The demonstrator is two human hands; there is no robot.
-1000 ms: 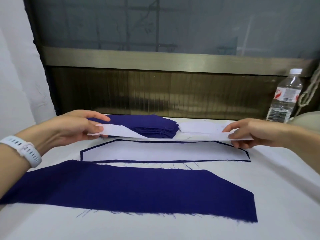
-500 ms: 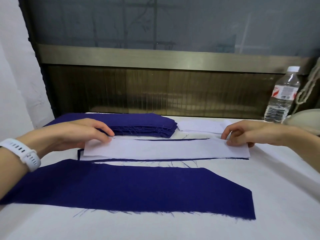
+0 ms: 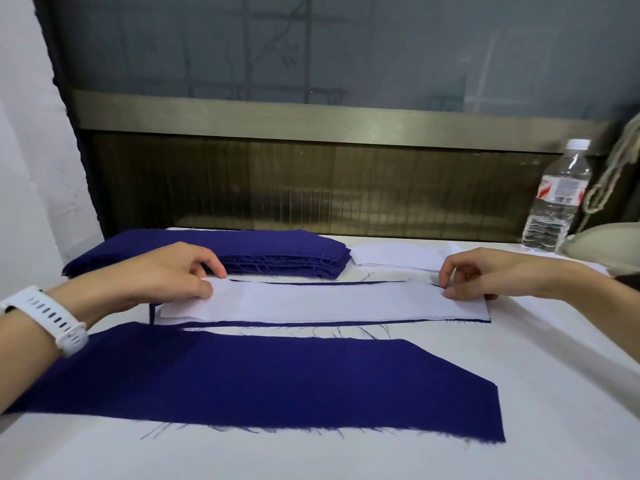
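Note:
A long white interfacing strip [image 3: 322, 301] lies flat on a navy fabric piece whose edges [image 3: 346, 323] show along its front and back. My left hand [image 3: 166, 275] pinches the strip's left end with curled fingers. At the right end, my right hand [image 3: 485, 271] pinches it between thumb and fingertips. A second, larger navy fabric piece [image 3: 263, 382] lies flat nearer to me, with frayed threads at its edges.
A stack of navy fabric pieces [image 3: 242, 249] sits at the back left of the white table [image 3: 554, 393]. White strips [image 3: 398, 256] are piled beside it. A clear water bottle [image 3: 557, 199] stands at the back right, next to a beige object [image 3: 602, 244].
Both hands lowered the white strip from in the air onto the bordered navy piece and now hold its ends down against it.

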